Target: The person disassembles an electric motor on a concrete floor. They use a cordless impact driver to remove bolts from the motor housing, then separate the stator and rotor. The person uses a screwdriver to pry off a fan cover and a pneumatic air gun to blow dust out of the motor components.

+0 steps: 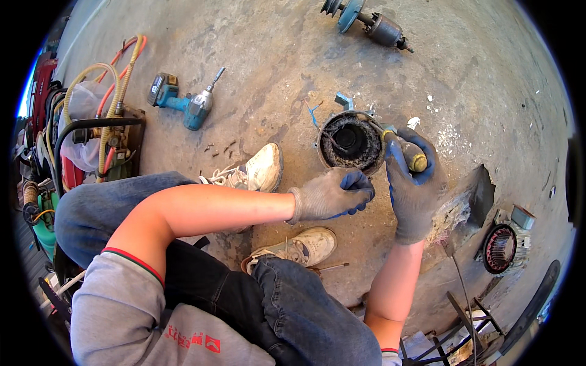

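Note:
A round, dirty metal motor housing (350, 141) stands on the concrete floor in front of me, its dark hollow facing up. My right hand (412, 183), in a grey and blue glove, grips a screwdriver (410, 154) by its yellow-tipped handle, the shaft angled to the housing's right rim. My left hand (332, 194), gloved the same way, hovers just below the housing with fingers curled closed; I cannot tell whether it pinches anything small. Both my shoes (259, 172) rest on the floor beside the housing.
A teal cordless impact driver (186, 102) lies on the floor to the left, small screws (220, 147) near it. A motor rotor with pulley (369, 23) lies at the top. A stator (499, 248) sits at right, hoses and machinery (101, 116) at left.

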Demonstrator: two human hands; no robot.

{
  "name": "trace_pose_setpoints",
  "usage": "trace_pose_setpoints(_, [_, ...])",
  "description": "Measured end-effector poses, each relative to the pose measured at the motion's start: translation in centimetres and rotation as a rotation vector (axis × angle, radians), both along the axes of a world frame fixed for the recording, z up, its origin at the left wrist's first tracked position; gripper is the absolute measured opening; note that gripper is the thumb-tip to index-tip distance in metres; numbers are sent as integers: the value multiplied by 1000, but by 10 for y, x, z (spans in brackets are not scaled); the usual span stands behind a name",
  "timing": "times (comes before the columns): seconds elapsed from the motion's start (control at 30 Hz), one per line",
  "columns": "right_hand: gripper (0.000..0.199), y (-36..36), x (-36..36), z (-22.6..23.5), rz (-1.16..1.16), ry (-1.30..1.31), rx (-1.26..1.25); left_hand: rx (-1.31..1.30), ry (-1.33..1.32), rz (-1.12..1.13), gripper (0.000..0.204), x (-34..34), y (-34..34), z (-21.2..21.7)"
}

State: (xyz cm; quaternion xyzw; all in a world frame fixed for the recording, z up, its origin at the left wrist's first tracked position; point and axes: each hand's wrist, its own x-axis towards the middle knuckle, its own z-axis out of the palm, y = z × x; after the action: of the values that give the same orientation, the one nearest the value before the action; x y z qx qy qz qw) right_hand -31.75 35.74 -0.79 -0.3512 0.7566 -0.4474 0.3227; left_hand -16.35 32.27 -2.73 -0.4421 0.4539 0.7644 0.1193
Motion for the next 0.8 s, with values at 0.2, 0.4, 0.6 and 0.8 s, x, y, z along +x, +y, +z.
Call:
trace_pose_setpoints(0.2, [31, -18, -7, 0, 186, 136, -89, -6, 55, 4, 29, 4, 1, -11])
trace_pose_setpoints(0.4, [27, -28, -16, 5, 163, 9, 25, 5, 35, 0, 30, 1, -1, -14])
trace_pose_setpoints(0.6, [26, -19, -8, 4, 100, 113, 41, 28, 42, -21, 30, 4, -4, -15])
trace_pose_setpoints(0.8, [22, -42, -14, 20, 227, 163, 11, -34, 83, -44, 30, 7, -2, -19])
